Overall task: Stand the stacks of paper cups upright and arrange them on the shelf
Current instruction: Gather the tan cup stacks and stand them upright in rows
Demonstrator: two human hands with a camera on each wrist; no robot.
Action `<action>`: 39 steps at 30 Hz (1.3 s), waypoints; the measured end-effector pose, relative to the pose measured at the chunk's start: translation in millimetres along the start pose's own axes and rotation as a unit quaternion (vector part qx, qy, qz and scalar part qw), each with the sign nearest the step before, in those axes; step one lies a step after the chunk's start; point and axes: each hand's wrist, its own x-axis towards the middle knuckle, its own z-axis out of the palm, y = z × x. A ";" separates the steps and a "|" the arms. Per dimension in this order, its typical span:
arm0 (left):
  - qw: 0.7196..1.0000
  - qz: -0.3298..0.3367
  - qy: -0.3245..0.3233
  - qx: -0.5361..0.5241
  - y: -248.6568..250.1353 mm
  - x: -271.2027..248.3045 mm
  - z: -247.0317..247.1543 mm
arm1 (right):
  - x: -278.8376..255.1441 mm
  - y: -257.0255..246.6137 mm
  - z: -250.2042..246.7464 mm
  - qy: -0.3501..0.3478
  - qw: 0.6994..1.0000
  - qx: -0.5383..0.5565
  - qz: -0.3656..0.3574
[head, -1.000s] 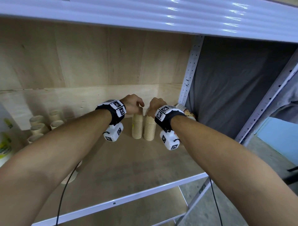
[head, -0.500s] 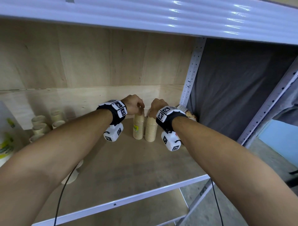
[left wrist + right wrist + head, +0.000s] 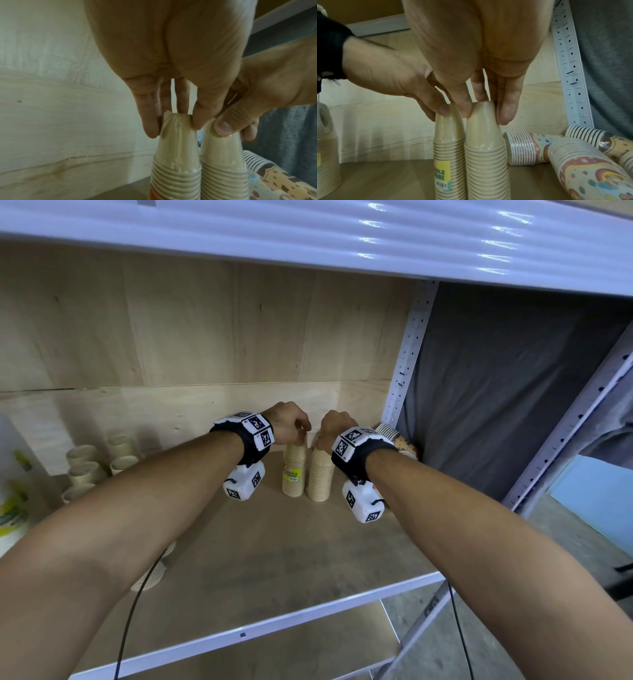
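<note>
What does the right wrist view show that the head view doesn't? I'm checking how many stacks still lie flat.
Only the right wrist view shows three patterned stacks lying on their sides by the perforated post. Only the head view shows the upright stacks at far left and the shelf's front rail. Both show the left hand and right hand pinching the tops of the labelled stack and plain stack, standing side by side.
</note>
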 end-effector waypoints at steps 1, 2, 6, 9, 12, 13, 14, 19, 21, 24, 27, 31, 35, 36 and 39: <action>1.000 -0.002 0.003 -0.001 -0.5 1.3 1.1 | 0.5 0.2 0.5 -0.002 1.000 0.002 0.001; 1.000 -0.007 0.008 -0.004 -1.0 2.7 2.2 | 0.9 0.5 0.5 0.000 1.000 0.000 -0.002; 1.000 -0.022 0.019 -0.004 -1.6 5.5 6.1 | -0.6 -0.1 -1.6 -0.005 1.000 -0.002 0.001; 1.000 -0.021 0.020 0.005 -1.4 6.5 8.0 | -3.3 -6.4 -2.4 -0.020 1.000 -0.021 -0.009; 1.000 -0.019 0.018 0.003 -3.6 9.2 8.5 | -3.9 -13.4 -2.7 -0.047 0.998 -0.034 -0.023; 1.000 -0.018 0.017 0.004 -3.8 8.9 8.3 | -2.1 -14.4 -2.7 -0.060 0.997 -0.036 -0.027; 1.000 -0.014 0.017 0.004 -4.3 9.1 8.3 | -0.7 -15.3 -3.6 -0.066 0.997 -0.039 -0.030; 1.000 -0.005 0.021 0.003 -4.4 10.4 9.3 | 3.8 -11.9 -3.3 -0.054 0.998 -0.022 -0.024; 1.000 -0.006 0.022 0.001 -5.3 11.0 9.4 | 0.7 -9.9 -4.4 -0.039 0.999 -0.008 -0.012; 1.000 -0.007 0.022 -0.005 -7.4 12.2 10.5 | -2.4 -9.4 -6.9 -0.036 0.999 -0.017 0.001; 1.000 -0.011 0.021 -0.016 -8.6 12.9 11.6 | -1.6 -11.6 -7.2 -0.039 0.999 -0.021 -0.004; 0.999 -0.012 0.025 -0.026 -9.2 14.1 12.3 | -0.8 -7.4 -7.2 -0.036 0.999 -0.021 -0.014; 0.999 -0.008 0.028 -0.029 -10.9 14.7 13.1 | -5.6 -3.4 -15.4 -0.045 0.999 0.004 -0.007; 0.999 -0.008 0.028 -0.030 -11.4 14.9 13.2 | -5.7 -4.3 -16.1 -0.045 0.999 0.001 -0.003; 0.999 -0.006 0.026 -0.025 -11.4 15.4 13.9 | -6.5 -3.7 -14.8 -0.045 0.999 0.006 -0.016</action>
